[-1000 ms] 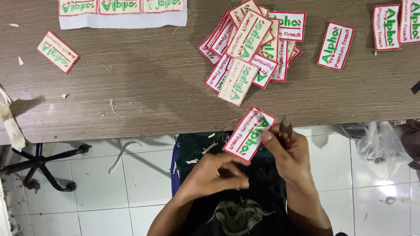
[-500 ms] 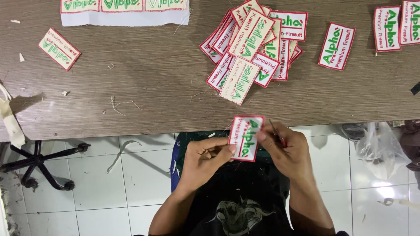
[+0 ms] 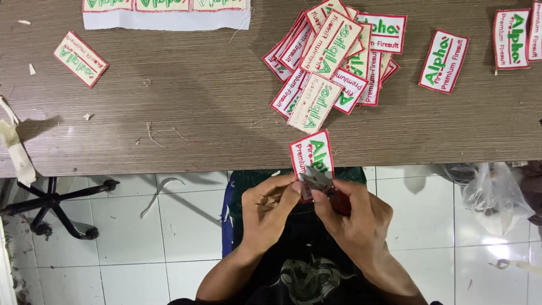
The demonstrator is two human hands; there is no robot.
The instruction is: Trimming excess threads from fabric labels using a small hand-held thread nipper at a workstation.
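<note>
Left hand (image 3: 270, 206) fingers pinch lower edge of embroidered patch (image 3: 312, 159); right hand (image 3: 354, 217) fingers closed round red-handled snips (image 3: 327, 189), blades at patch edge. Trimming underway. Beyond fingertips: pile of patches (image 3: 330, 62) on table (image 3: 169, 113); uncut strip (image 3: 166, 11) farther left.

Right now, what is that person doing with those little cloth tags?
A person sits at a wooden table and holds one white patch with a red border up at the table's edge. The left hand pinches its lower corner, and the right hand works a small red-handled cutter against its bottom edge. A loose pile of matching patches lies on the table just above, with a few single patches spread to the sides.
</note>
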